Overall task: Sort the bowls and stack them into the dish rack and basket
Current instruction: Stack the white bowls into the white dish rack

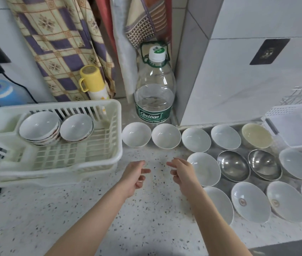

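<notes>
So far we count a stack of bowls (40, 129) and one more bowl (76, 127) in the basket (57, 159); the loose bowls (196, 139) on the counter (72, 209) remain unsorted, steel ones (232, 166) included. Our left hand (134, 177) and right hand (181, 172) hover empty, fingers loosely curled. The dish rack (294, 111) at the right edge is cut off and blurred.
</notes>
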Available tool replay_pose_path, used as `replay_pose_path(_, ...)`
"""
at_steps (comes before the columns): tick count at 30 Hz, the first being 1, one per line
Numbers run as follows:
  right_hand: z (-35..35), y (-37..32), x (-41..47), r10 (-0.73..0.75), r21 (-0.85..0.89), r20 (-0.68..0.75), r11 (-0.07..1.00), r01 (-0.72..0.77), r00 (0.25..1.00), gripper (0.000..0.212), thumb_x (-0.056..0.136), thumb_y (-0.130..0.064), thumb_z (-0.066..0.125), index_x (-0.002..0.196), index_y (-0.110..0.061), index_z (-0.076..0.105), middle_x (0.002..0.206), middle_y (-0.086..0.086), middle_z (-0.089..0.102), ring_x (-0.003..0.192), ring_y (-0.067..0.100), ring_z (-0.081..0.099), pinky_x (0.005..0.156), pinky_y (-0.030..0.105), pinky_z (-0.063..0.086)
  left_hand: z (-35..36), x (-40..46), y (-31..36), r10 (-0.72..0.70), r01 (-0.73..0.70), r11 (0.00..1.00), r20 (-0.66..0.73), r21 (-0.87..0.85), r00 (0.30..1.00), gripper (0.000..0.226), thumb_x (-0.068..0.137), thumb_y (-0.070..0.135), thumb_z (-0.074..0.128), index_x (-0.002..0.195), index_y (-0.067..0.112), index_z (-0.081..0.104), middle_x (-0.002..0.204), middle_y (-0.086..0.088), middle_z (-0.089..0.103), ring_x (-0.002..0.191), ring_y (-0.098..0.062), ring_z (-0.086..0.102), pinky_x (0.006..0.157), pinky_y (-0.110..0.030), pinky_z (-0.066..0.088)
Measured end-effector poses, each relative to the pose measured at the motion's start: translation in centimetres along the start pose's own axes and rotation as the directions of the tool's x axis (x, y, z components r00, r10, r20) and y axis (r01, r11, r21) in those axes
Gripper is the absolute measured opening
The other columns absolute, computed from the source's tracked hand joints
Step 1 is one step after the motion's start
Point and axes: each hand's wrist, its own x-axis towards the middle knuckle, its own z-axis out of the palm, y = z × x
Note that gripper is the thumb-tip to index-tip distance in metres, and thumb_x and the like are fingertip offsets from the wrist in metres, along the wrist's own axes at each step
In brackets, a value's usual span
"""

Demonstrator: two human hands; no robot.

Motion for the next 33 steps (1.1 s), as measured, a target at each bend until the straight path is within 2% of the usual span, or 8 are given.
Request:
replay_pose_path(3,0.5,-0.6,1.3,0.040,-0.030,0.027,0.999,-0.039,0.999,0.009,0.092,-0.010,0.052,0.089,-0.012,0.060,0.093,0.005,0.066,0.056,0.014,0.045,0.035,0.017,0.028,0.6,1.7,1.0,-0.030,0.024,0.993,-0.050,-0.114,0.998,0.011,0.103,0.025,0.046,0.111,0.018,0.050,0.092,-0.008,0.071,0.052,-0.011,0.039,0.034,-0.016,0.023)
replay_pose_path(8,1.7,-1.3,3.6,0.080,-0.039,0.011,0.996,-0.079,0.997,0.022,0.094,-0.017,0.050,0.114,-0.008,0.055,0.094,0.004,0.063,0.057,0.014,0.044,0.033,0.017,0.028,1.1,4.4,2.5,-0.049,0.019,0.963,-0.104,-0.267,0.993,0.014,0.103,0.025,0.045,0.110,0.015,0.051,0.089,-0.007,0.069,0.050,-0.009,0.038,0.032,-0.014,0.024)
replay_pose_path(12,2.2,-1.6,4.9,0.096,-0.041,-0.009,0.994,-0.097,0.995,0.029,0.093,-0.027,0.050,0.118,-0.012,0.054,0.098,0.004,0.065,0.056,0.014,0.044,0.037,0.019,0.029,1.4,6.3,3.1,-0.061,0.004,0.939,-0.156,-0.345,0.986,0.023,0.104,0.027,0.046,0.120,0.012,0.052,0.089,-0.007,0.066,0.052,-0.009,0.039,0.032,-0.014,0.025)
replay_pose_path(17,2.6,-1.7,6.4,0.077,-0.039,-0.048,0.996,-0.079,0.996,0.032,0.093,-0.028,0.050,0.121,-0.013,0.053,0.097,0.001,0.069,0.056,0.014,0.049,0.042,0.022,0.031,1.2,7.9,3.2,-0.006,-0.087,0.919,-0.235,-0.385,0.972,0.031,0.099,0.011,0.041,0.128,0.013,0.050,0.087,-0.012,0.066,0.047,-0.010,0.040,0.033,-0.016,0.026)
replay_pose_path(20,2.6,-1.6,7.0,0.059,-0.042,-0.088,0.997,-0.062,0.994,0.030,0.090,-0.018,0.050,0.117,-0.007,0.057,0.089,0.003,0.071,0.054,0.014,0.049,0.039,0.020,0.033,1.1,8.1,3.0,0.016,-0.114,0.915,-0.248,-0.387,0.969,0.032,0.099,0.011,0.041,0.130,0.014,0.049,0.090,-0.014,0.067,0.043,-0.008,0.038,0.033,-0.016,0.027)
replay_pose_path(26,2.7,-1.9,6.7,0.027,-0.062,-0.175,0.997,-0.039,0.984,0.029,0.083,-0.011,0.048,0.104,0.001,0.063,0.072,0.005,0.073,0.055,0.015,0.042,0.051,0.027,0.035,0.6,7.4,2.6,0.010,-0.113,0.902,-0.242,-0.416,0.970,0.030,0.101,0.011,0.045,0.129,0.015,0.050,0.098,-0.019,0.070,0.039,-0.004,0.031,0.034,-0.014,0.026)
replay_pose_path(30,2.6,-1.9,5.5,-0.012,-0.053,-0.174,0.999,0.003,0.985,0.020,0.082,-0.013,0.048,0.093,-0.003,0.061,0.059,0.000,0.071,0.052,0.015,0.037,0.050,0.026,0.032,0.2,6.3,1.6,0.016,-0.111,0.910,-0.233,-0.400,0.972,0.030,0.101,0.009,0.043,0.130,0.011,0.050,0.094,-0.019,0.069,0.040,-0.005,0.030,0.033,-0.013,0.027)
replay_pose_path(33,2.2,-1.9,3.9,-0.068,-0.016,-0.185,0.998,0.067,0.980,0.014,0.080,-0.013,0.048,0.085,-0.006,0.059,0.061,0.003,0.072,0.050,0.013,0.037,0.051,0.027,0.032,-0.3,5.0,0.5,0.037,-0.125,0.913,-0.226,-0.388,0.973,0.032,0.099,0.007,0.044,0.131,0.010,0.050,0.092,-0.019,0.071,0.039,-0.004,0.033,0.033,-0.015,0.027)
